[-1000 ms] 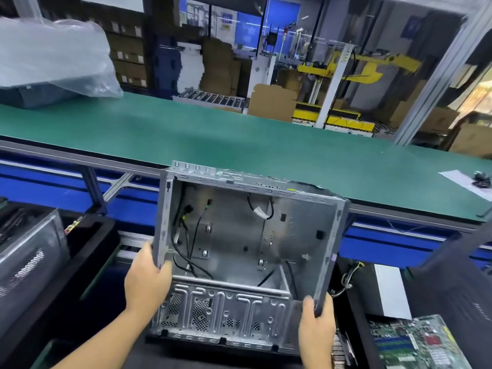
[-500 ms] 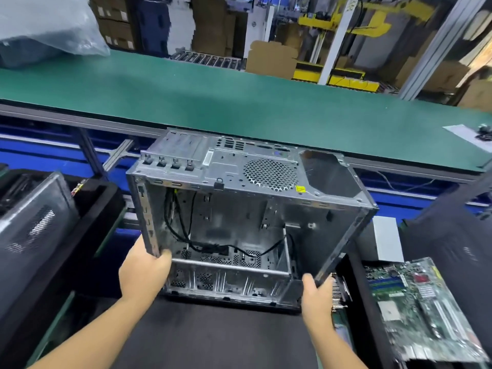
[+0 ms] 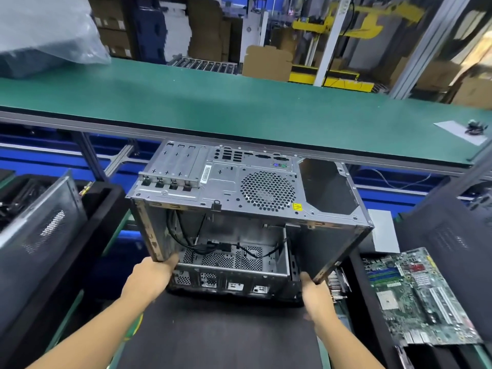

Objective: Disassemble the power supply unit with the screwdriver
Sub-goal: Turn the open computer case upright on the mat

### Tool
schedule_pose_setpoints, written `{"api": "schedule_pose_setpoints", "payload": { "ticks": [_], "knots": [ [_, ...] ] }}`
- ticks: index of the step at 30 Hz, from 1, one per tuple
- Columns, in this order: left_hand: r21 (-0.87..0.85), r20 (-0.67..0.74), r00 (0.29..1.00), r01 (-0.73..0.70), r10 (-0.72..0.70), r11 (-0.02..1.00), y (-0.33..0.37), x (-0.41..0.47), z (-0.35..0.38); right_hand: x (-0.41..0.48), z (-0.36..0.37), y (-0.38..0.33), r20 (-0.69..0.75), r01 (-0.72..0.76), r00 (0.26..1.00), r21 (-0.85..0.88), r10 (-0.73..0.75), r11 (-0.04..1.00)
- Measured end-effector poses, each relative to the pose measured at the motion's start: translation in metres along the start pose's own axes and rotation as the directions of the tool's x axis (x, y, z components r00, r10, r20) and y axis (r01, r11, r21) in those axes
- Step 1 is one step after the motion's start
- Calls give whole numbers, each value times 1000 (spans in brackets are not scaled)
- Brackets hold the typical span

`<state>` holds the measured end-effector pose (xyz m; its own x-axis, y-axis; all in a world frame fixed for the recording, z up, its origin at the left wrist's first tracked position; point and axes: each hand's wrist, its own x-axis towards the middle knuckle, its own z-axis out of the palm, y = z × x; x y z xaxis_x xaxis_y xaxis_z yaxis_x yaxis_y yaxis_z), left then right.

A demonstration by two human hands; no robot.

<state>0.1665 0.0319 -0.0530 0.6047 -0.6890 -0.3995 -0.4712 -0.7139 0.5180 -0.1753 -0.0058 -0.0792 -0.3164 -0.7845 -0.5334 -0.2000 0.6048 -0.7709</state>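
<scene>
Though tilted, case (image 3: pixel 253 198) is being held by left hand (image 3: pixel 153 272) and right hand (image 3: pixel 315 288).
Fingers (image 3: pixel 171 262) are gripping edges; gentle lowering seems wise.

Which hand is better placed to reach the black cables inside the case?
Probably left: the left hand grips the case edge just below the black cables; the right hand holds the opposite corner.

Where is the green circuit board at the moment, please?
In the head view, the green circuit board lies at the lower right, to the right of the metal computer case and just past the right hand that holds the case's near corner.
</scene>
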Motion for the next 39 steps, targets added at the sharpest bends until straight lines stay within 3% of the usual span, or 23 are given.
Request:
{"api": "schedule_pose_setpoints", "payload": {
  "ticks": [15, 39],
  "knots": [
    [-16, 17, 1000, -24, 24, 1000, 48, 60, 5, 57, 20, -61, 55, -37, 998, 205, 26, 978],
    [-156, -94, 994, -64, 50, 986, 139, 164, 27, 168, 53, -140, 42, -16, 999, 154, 9, 988]
  ]
}}
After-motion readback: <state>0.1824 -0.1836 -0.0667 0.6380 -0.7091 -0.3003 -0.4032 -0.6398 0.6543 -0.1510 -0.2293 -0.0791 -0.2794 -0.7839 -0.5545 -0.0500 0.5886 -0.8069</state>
